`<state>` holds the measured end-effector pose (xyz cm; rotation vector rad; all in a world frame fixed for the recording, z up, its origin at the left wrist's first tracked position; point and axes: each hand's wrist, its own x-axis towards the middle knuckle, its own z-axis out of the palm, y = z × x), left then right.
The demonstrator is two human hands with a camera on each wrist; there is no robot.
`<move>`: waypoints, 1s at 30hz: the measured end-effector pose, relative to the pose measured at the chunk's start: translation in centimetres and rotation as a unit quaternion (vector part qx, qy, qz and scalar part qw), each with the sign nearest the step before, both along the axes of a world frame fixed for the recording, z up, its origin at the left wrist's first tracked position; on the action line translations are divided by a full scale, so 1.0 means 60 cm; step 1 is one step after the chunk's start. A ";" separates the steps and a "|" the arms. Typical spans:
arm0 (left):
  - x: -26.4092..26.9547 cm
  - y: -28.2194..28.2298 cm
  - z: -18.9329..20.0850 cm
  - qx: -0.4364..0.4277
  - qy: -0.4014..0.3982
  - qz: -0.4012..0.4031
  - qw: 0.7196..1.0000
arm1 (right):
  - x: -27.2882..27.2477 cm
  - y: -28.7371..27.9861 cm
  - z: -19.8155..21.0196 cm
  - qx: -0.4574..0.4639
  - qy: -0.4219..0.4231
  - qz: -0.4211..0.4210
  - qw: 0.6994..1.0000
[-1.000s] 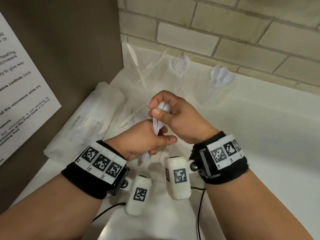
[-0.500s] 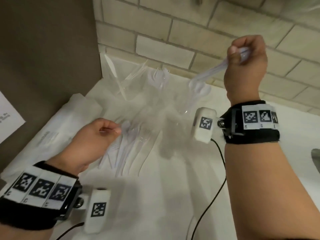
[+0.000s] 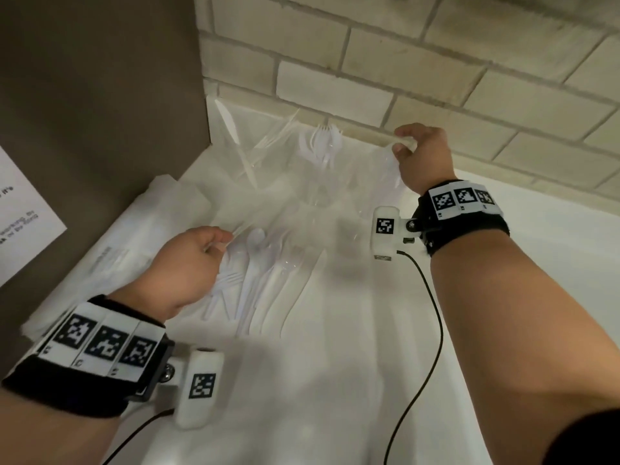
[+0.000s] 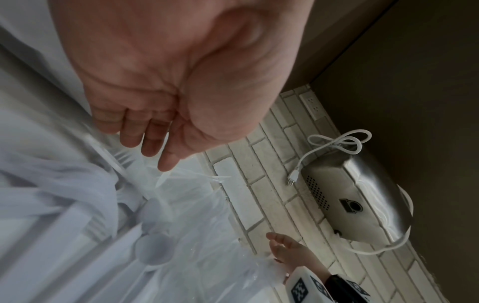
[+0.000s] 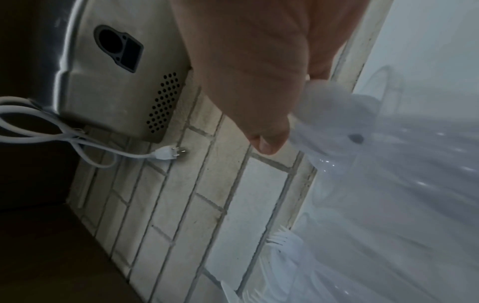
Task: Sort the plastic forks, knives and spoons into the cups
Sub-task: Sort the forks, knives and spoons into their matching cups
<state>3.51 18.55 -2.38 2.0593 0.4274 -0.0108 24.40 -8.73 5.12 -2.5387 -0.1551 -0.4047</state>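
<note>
Holding forks [image 3: 323, 142], one clear cup [image 3: 318, 193] stands upright.

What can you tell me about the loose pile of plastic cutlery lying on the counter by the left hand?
The pile of cutlery is white plastic: spoons, forks and knife-like pieces lying flat, overlapping, on the white counter, handles mostly pointing towards the person. It sits in front of the clear cups. The left hand is at its left edge, pinching one piece.

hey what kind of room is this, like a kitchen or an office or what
Probably a shared break room or kitchenette. A printed notice about a microwave hangs on the left panel, disposable plastic cutlery lies on a white counter, and a painted brick wall carries a metal wall-mounted appliance.
</note>
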 end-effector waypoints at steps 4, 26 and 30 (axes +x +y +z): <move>0.005 -0.001 0.003 0.037 -0.002 -0.010 0.999 | -0.021 0.006 0.016 0.005 -0.036 0.001 0.999; 0.007 0.027 0.023 0.307 0.148 -0.224 0.913 | -0.096 0.236 -0.108 -0.289 0.264 0.186 0.901; 0.008 0.026 0.022 0.302 0.132 -0.191 0.925 | -0.091 0.235 -0.117 -0.264 0.266 0.162 0.913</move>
